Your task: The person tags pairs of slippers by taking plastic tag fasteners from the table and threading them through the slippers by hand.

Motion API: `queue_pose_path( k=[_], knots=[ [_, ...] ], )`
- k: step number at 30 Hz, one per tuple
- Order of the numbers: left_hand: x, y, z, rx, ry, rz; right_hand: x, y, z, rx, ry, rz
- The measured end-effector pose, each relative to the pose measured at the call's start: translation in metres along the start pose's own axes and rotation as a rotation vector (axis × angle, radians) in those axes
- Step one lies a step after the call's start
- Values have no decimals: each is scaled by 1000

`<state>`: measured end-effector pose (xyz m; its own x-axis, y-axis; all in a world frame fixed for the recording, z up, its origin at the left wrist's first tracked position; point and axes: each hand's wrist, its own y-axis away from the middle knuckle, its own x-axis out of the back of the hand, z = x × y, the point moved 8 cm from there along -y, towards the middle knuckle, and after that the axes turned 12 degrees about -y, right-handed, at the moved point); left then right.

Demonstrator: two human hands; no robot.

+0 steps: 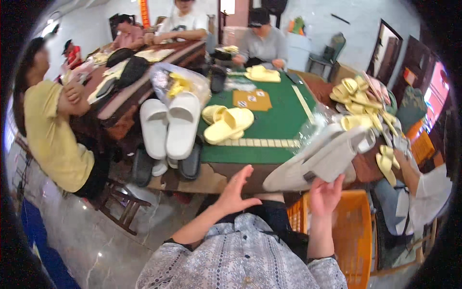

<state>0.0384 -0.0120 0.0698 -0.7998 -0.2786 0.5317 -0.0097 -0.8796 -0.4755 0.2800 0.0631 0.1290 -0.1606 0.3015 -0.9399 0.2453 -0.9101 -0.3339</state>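
Note:
My left hand [236,193] is raised in front of my body, fingers apart and nothing in it. At the table's near right edge my right hand [325,194] grips the lower edge of a strap on a pair of whitish slippers [308,161]. The pair lies tilted on its side, slightly blurred, and part of the grip is hidden behind the strap. Left of centre, another pair of white slippers [168,127] leans soles-down over dark grey slippers [190,161]. Pale yellow slippers [228,126] rest on the green table top [274,115].
An orange crate [353,226] stands below my right hand. Yellow slippers [356,98] are heaped at the right, beside another person's hand [402,144]. A clear bag [178,82], brown card [252,100] and pale strip [262,143] lie on the table. Co-workers sit left and opposite; a wooden stool [122,204] stands lower left.

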Motion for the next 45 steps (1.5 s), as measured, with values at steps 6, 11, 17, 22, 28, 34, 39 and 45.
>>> queue_pose_path(
  k=[6,11,17,22,28,34,39,45],
  knots=[
    [-1,12,-21,80,190,192,11,-17,88,-112,-59,215],
    [17,19,-15,205,291,267,41,-42,75,-19,-31,313],
    [22,22,-17,219,161,268,49,-51,64,54,33,331],
    [80,26,-36,139,-95,304,6,-61,-64,701,571,172],
    [125,-37,-65,338,69,166,22,-63,9,293,882,342],
    [74,-121,-86,140,-189,-472,108,-54,66,15,798,537],
    [25,-141,-137,231,-137,-279,163,-40,84,-103,726,638],
    [7,-141,-153,165,-307,-150,183,-56,96,-121,664,681]
  ],
)
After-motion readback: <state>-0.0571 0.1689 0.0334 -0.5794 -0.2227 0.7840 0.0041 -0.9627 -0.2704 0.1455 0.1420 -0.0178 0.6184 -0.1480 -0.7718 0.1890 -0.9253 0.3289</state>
